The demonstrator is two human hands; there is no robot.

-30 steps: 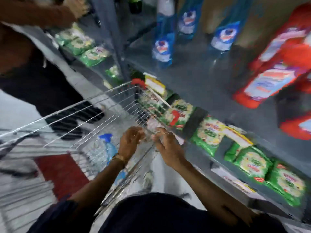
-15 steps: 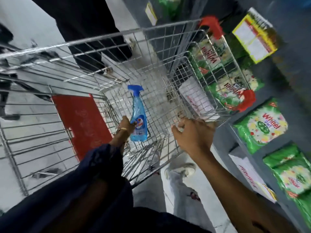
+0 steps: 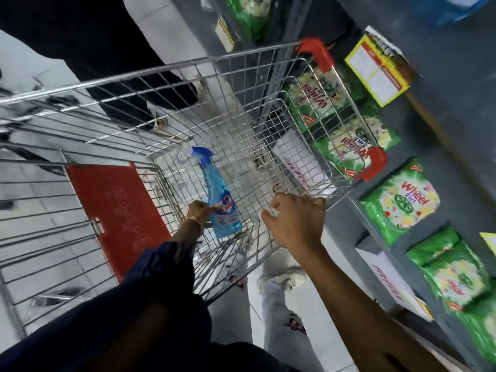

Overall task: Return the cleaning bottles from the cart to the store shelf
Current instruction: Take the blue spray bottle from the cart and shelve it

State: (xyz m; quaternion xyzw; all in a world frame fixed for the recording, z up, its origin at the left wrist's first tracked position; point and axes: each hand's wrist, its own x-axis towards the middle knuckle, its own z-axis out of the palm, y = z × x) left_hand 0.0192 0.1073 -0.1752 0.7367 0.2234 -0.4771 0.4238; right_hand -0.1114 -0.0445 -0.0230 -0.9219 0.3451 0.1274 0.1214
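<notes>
A blue spray bottle (image 3: 218,194) with a blue trigger head lies on the bottom of the wire cart (image 3: 188,108). My left hand (image 3: 198,214) is down inside the cart, with fingers laid on the bottle's lower body near its label. My right hand (image 3: 294,222) grips the cart's near right rim. The grey store shelf (image 3: 453,84) runs along the right side.
Green detergent packs (image 3: 400,202) fill the lower shelf on the right, with a yellow price tag (image 3: 377,69) above. A red flap (image 3: 118,210) is part of the cart's left side. Another person in dark clothes (image 3: 94,41) stands beyond the cart. My shoe (image 3: 284,280) is on the white floor.
My view has dropped from the shelf to the cart. My left hand has reached down inside the cart to the blue bottle, while the right hand has stayed on the rim.
</notes>
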